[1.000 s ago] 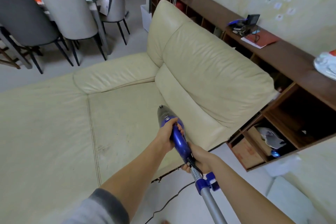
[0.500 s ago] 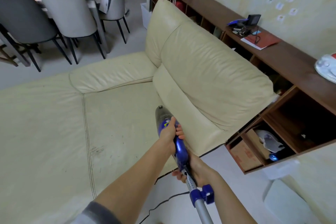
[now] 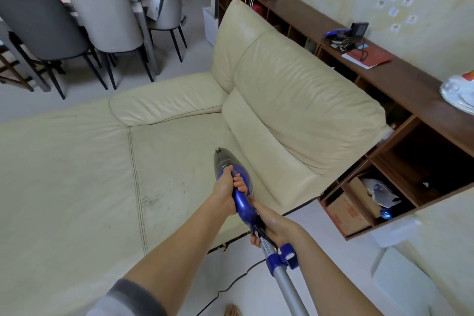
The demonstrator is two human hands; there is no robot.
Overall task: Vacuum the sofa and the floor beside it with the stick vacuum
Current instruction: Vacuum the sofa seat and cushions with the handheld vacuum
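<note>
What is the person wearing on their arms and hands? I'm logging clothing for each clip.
The left hand and right hand are bare, with no gloves, rings or watch in view. Both forearms are uncovered. The left arm has a pushed-up grey sleeve with a darker grey cuff band. No sleeve shows on the right arm.

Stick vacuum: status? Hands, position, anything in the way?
Left hand and right hand both grip the stick vacuum. Nozzle end over the sofa seat. Black cord trails on floor below.
</note>
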